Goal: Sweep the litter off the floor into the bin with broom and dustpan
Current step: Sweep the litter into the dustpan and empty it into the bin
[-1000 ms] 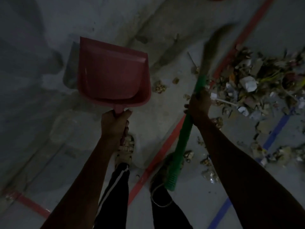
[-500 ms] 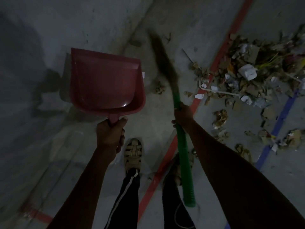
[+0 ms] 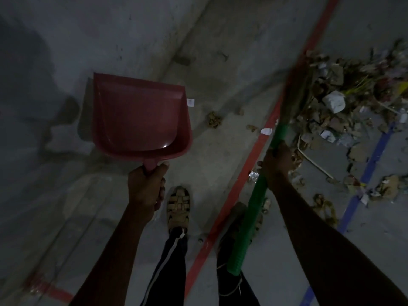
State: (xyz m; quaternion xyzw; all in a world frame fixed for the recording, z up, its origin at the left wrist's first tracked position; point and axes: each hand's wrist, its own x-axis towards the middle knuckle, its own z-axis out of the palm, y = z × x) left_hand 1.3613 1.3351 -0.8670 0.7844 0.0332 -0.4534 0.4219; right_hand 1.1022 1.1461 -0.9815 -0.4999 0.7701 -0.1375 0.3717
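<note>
Left hand (image 3: 146,188) is wrapped tight round the short handle of the red dustpan (image 3: 139,115), which hangs in the air at centre left, open mouth toward the top of the frame. Right hand (image 3: 278,164) has its fingers curled round the green broom (image 3: 254,206) handle, bristles blurred up by the litter pile (image 3: 344,111) at the upper right. The pile sits just right of the red floor line (image 3: 245,173) and spills across the blue line (image 3: 373,155). A few scraps lie left of the red line, near the dustpan. Bare concrete fills the whole left side. Sandalled foot (image 3: 177,208) stands bottom centre.
</note>
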